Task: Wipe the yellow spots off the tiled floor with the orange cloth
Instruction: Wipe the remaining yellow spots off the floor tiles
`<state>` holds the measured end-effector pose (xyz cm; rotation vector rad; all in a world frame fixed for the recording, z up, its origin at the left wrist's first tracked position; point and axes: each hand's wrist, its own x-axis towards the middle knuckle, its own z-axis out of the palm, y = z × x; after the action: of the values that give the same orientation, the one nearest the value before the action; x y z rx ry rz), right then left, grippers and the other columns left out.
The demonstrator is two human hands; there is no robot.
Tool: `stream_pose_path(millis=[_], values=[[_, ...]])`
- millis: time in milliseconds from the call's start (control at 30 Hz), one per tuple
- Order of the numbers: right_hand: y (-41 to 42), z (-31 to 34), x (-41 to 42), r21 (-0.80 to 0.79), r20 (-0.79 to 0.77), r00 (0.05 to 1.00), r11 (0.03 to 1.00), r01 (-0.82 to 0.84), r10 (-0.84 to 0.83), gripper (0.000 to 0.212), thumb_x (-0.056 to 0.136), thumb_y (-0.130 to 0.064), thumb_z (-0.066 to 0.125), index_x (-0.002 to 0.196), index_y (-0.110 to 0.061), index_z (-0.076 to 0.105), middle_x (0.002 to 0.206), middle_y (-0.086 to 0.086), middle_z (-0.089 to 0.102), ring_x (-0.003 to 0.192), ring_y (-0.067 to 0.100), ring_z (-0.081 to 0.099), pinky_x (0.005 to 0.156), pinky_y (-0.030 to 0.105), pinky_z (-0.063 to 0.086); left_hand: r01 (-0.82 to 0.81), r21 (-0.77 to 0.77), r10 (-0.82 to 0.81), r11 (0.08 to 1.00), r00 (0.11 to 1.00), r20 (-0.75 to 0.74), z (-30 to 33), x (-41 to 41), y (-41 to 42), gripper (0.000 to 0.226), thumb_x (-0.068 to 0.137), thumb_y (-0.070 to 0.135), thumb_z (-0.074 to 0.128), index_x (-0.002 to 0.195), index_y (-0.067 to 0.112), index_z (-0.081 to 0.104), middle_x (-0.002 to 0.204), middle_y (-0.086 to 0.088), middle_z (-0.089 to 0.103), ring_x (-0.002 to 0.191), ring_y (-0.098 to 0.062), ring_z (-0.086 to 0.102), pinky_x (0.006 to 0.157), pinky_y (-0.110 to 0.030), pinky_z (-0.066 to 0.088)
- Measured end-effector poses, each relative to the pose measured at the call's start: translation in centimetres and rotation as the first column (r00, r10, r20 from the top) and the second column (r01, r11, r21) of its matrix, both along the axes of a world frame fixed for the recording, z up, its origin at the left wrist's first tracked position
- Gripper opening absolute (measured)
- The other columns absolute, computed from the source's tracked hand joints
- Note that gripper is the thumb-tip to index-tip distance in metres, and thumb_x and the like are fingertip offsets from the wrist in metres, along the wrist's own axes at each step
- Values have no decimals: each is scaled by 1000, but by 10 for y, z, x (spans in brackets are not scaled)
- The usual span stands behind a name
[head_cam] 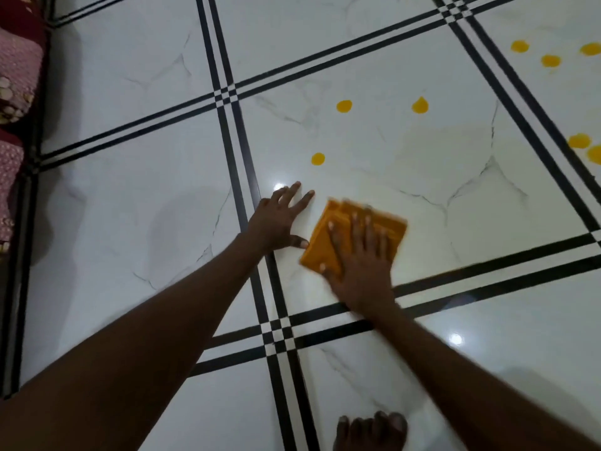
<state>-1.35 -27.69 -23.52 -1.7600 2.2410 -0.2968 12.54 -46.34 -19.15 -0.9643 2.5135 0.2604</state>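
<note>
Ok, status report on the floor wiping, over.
Right hand flat on cloth, blurred. Left hand open, braced on floor. Nearest spot unwiped, more beyond. Nothing in the way.

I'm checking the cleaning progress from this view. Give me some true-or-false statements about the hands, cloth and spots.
1. The right hand presses flat on the cloth. True.
2. The left hand holds a second cloth. False: it is empty, spread on the floor.
3. The cloth covers the nearest spot. False: that spot lies bare, beyond the cloth.
4. More spots lie on the tile at upper right. True.
</note>
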Motion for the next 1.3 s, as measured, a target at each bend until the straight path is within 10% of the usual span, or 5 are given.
stream_pose_path(millis=[267,467,700,900,1300], values=[[7,5,-83,74,-64,952,950,303,-299,87,92,-73,19,163,-27,-1,169,24,2,155,46,0,121,67,6,-113,11,113,994,994,13,6,16,-15,128,68,73,71,159,29,-7,167,-8,-11,154,-32,-5,119,-53,16],[-44,-9,-51,5,-69,975,977,-214,214,70,99,-62,25,162,-34,13,170,17,9,156,42,6,121,65,14,-238,40,240,970,969,-56,11,-1,-55,134,67,70,75,159,23,-11,166,-12,-14,153,-33,-9,120,-55,7],[-94,-8,-142,17,-109,935,940,341,-337,84,89,-67,21,163,-28,15,167,25,14,153,50,11,120,68,10,-228,22,226,973,971,73,16,-13,-115,145,58,74,77,158,21,-14,164,-13,-21,152,-34,-16,120,-55,3],[-150,-16,-63,-54,-127,987,993,-108,100,79,92,-65,34,162,-31,19,169,19,15,153,47,14,121,67,9,-202,16,201,979,978,61,2,-10,-120,146,60,69,80,157,21,-18,164,-12,-23,152,-33,-15,121,-52,5],[-121,10,-89,156,-109,994,987,36,-19,83,90,-65,36,162,-26,21,167,23,15,151,51,16,118,69,12,-272,6,269,962,954,129,23,-38,-107,150,57,55,88,157,7,-13,163,-23,-15,151,-43,-9,121,-57,15]])
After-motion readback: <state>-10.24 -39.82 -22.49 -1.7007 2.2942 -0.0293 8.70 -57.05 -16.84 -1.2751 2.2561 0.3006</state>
